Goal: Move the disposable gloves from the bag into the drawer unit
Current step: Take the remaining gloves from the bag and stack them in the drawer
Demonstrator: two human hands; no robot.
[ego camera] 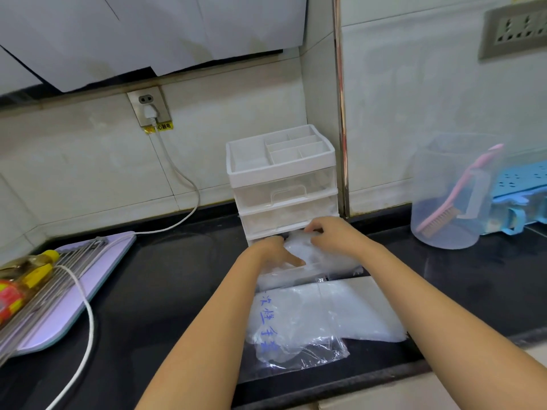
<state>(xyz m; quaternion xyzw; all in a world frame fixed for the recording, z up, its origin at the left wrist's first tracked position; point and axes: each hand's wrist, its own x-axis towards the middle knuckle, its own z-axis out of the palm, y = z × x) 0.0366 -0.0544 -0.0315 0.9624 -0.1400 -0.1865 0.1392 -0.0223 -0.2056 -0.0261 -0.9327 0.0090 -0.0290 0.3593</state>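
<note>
Disposable gloves [307, 250], thin and clear and all crumpled in one heap, sit in the pulled-out bottom drawer [296, 275] of the small white and clear plastic drawer unit [284, 184]. I only have the head view to go by.

My right hand [331, 235] is at the back of the heap. Its grip is narrow, with the fingers curled and pinching the gloves. My left hand [273, 251] rests on the left side of the heap with the thumb laid along it. Its other fingers are hidden, so I cannot tell if that grip is holding.

I think the gloves are very light, soft and slippery. They will puff back up and slide apart. I would press down on the top of the heap and tuck in the loose edges. I would not pull on one glove.

The clear plastic bag with blue writing [310, 318] lies flat on the shiny black counter [177, 276], just in front of the drawer. It looks nearly empty.

On the left are a purple cutting board [97, 270], a yellow-capped oil bottle [26, 270] and a white cord [85, 315]. On the right, a clear jug [447, 229] holds a pink brush [455, 199]. Pale tiled walls meet in the corner behind the unit.
</note>
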